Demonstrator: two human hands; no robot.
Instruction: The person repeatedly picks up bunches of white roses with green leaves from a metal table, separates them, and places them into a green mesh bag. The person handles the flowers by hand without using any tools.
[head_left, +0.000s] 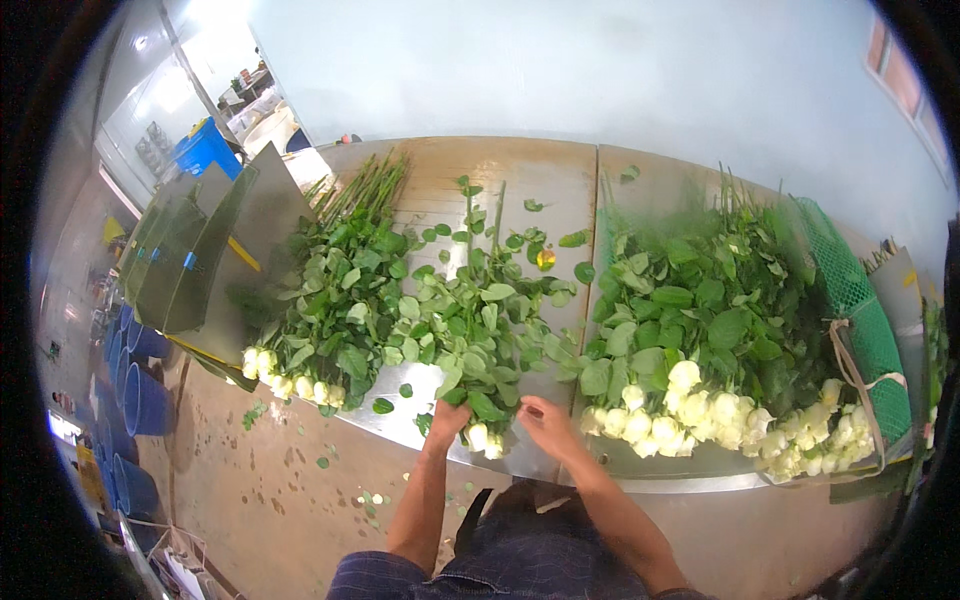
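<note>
Leafy white rose stems (476, 352) lie on the metal table in front of me, their blooms (484, 440) at the near edge. My left hand (450, 421) is closed around stems just behind these blooms, partly under leaves. Right of the blooms, my right hand (545, 426) has its fingers curled near the leaves; whether it pinches anything is unclear. A bundle of white roses (330, 300) lies to the left, stems pointing to the wall. On the right rests a larger pile of white roses (705, 300), its blooms along the near edge.
Loose leaves (534, 205) dot the metal table (555, 169). Green netting (855, 300) stands beside the right pile, and dark upright panels (187, 255) at the left. Blue buckets (146, 401) stand on the floor, left. Fallen leaves and petals (371, 499) lie on the floor.
</note>
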